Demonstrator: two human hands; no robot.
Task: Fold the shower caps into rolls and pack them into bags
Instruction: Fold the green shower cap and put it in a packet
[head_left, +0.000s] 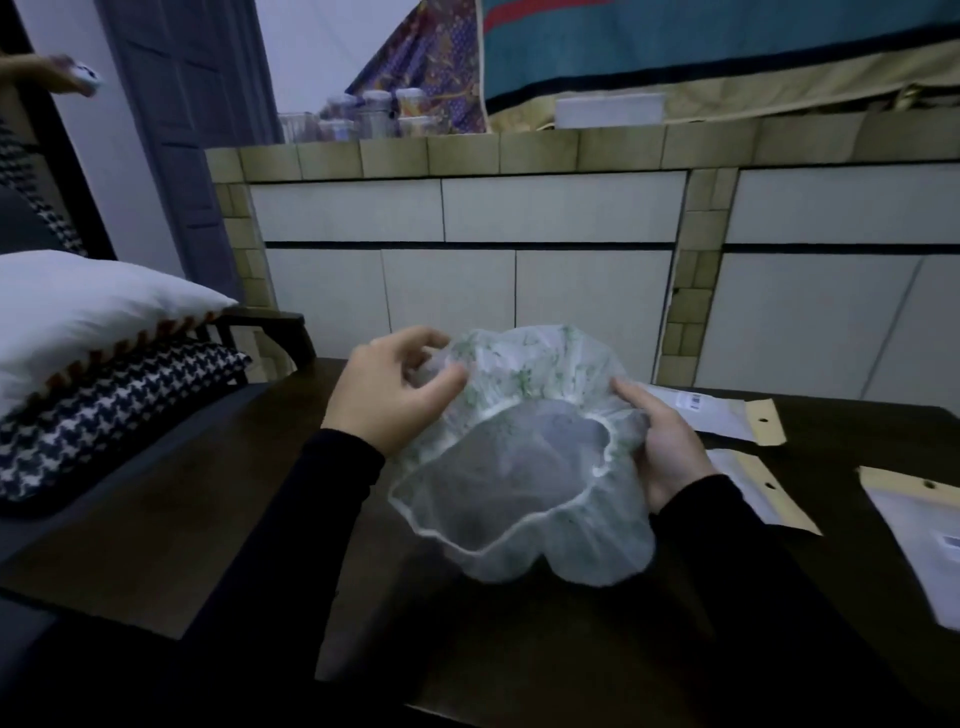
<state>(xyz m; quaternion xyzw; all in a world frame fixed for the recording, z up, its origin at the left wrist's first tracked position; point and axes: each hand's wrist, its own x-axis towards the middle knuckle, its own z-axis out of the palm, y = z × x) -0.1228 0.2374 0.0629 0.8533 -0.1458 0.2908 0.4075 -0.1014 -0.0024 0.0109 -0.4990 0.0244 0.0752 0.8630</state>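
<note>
Dark wood table (519, 649) fills my lower view. White pillow (78, 317) stacked on a houndstooth cushion (119, 410) at left. Over the table I hold one translucent shower cap (524, 467), green-printed, elastic opening facing me, unfolded. Three flat bags (727, 421) with tan header strips lie to its right on the table. Left hand (389, 395) pinches the cap's left edge, fingers curled. Right hand (665, 441) grips the right edge, forefinger extended along it.
</note>
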